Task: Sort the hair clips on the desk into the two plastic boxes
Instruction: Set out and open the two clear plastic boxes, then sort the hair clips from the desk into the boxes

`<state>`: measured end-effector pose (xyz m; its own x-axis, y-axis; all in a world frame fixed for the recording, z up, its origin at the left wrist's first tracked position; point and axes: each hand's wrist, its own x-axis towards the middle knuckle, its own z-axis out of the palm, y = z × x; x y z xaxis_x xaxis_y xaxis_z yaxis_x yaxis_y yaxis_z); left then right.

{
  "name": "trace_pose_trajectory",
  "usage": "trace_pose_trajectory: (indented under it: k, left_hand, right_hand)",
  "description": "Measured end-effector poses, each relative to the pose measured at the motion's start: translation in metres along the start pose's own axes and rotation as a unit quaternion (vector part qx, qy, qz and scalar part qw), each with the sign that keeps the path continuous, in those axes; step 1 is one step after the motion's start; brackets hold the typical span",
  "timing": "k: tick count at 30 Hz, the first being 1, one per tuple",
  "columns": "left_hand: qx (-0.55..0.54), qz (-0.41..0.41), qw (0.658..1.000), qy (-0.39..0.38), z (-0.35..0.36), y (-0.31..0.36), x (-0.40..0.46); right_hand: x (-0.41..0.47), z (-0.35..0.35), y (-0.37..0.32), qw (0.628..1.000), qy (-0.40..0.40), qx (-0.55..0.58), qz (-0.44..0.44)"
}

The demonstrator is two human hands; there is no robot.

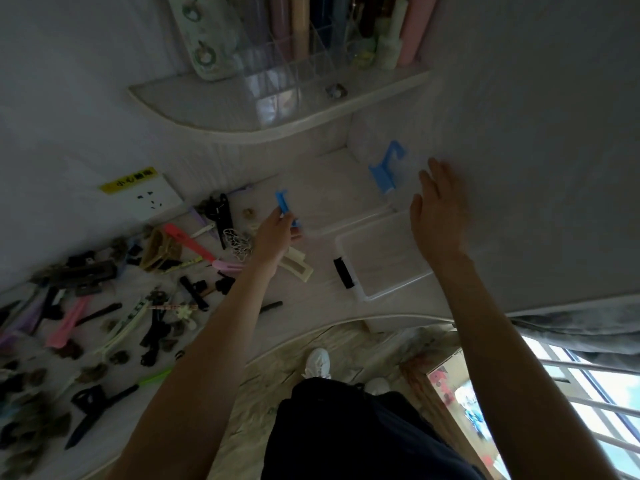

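Your left hand (277, 226) pinches the blue latch (284, 206) of the far clear plastic box (332, 199), so unclip it gently while your spread, empty right hand (438, 209) steadies that box.

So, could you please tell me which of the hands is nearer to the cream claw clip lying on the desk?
Left. The left hand is just above the cream claw clip, its wrist overlapping it. The right hand hovers far across, beyond the black-latched plastic box.
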<state>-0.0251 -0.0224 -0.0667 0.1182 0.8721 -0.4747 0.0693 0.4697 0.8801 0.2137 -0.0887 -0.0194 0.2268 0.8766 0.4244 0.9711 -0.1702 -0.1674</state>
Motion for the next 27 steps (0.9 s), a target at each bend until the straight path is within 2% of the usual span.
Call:
trace_pose_trajectory:
  k: [2,5,7,8,10,12,13,14,17,19,21,23,27]
  left_hand:
    - [0.006,-0.011,1.000,-0.017,-0.003,-0.002,-0.004]
    - [-0.005,0.016,1.000,-0.021,-0.015,-0.005,-0.022]
    - [0.010,0.081,0.996,0.038,-0.031,-0.010,-0.037]
    - [0.056,0.132,0.987,0.080,-0.045,-0.017,-0.047]
    - [0.216,0.225,0.938,0.151,-0.071,-0.038,-0.069]
    - [0.362,0.259,0.860,0.250,-0.097,-0.075,-0.102]
    - [0.409,0.247,0.827,0.297,-0.109,-0.096,-0.123]
    - [0.429,0.207,0.814,0.334,-0.116,-0.112,-0.147]
    - [0.373,0.003,0.823,0.429,-0.130,-0.164,-0.205]
    - [0.325,-0.069,0.815,0.476,-0.139,-0.187,-0.228]
    - [0.310,-0.087,0.815,0.481,-0.148,-0.195,-0.234]
    - [0.313,-0.084,0.829,0.455,-0.156,-0.193,-0.227]
    - [0.337,-0.067,0.842,0.416,-0.159,-0.184,-0.197]
  right_hand:
    - [-0.005,0.001,-0.003,1.000,-0.024,-0.006,-0.001]
    - [-0.017,-0.010,-0.020,0.999,0.007,0.009,-0.034]
    - [-0.029,-0.017,-0.042,0.993,0.044,0.068,-0.091]
    - [-0.039,-0.018,-0.056,0.982,0.044,0.121,-0.135]
    - [-0.064,-0.011,-0.080,0.948,-0.015,0.233,-0.218]
    - [-0.089,0.006,-0.098,0.908,-0.132,0.288,-0.275]
    - [-0.099,0.017,-0.104,0.893,-0.199,0.287,-0.283]
    - [-0.104,0.027,-0.108,0.885,-0.259,0.269,-0.279]
    - [-0.110,0.056,-0.118,0.873,-0.371,0.183,-0.258]
    - [-0.110,0.069,-0.123,0.873,-0.393,0.144,-0.250]
    - [-0.107,0.075,-0.126,0.873,-0.416,0.139,-0.212]
    - [-0.103,0.078,-0.132,0.872,-0.434,0.142,-0.178]
    - [-0.111,0.080,-0.157,0.870,-0.431,0.180,-0.159]
